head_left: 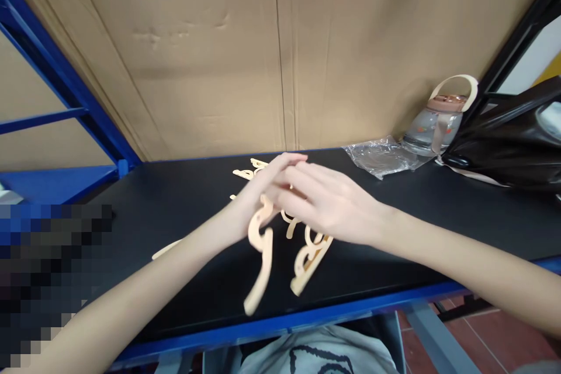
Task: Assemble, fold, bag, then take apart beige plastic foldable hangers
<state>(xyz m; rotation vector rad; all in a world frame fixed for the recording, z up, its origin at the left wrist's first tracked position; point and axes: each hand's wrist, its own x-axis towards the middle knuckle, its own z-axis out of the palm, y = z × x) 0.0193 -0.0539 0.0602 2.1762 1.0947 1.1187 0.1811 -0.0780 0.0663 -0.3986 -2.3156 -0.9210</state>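
Note:
Both hands meet over the middle of the black tabletop. My left hand (258, 196) is closed round a cream curved plastic piece (262, 257), whose long arm hangs down toward the front edge. My right hand (326, 196) reaches across from the right, its fingers overlapping the left ones; whatever lies under them is hidden. Below my right hand is another cream piece (311, 263) with curled hooks. More cream pieces (245, 174) lie behind the hands, partly covered by them. One slim cream piece (166, 249) shows beside my left forearm.
A clear bottle (433, 125) with a handle stands at the back right beside a crumpled plastic bag (379, 156). A black bag (517, 146) sits at the far right. Cardboard (197, 58) walls the back; a blue frame (65, 64) rises at left.

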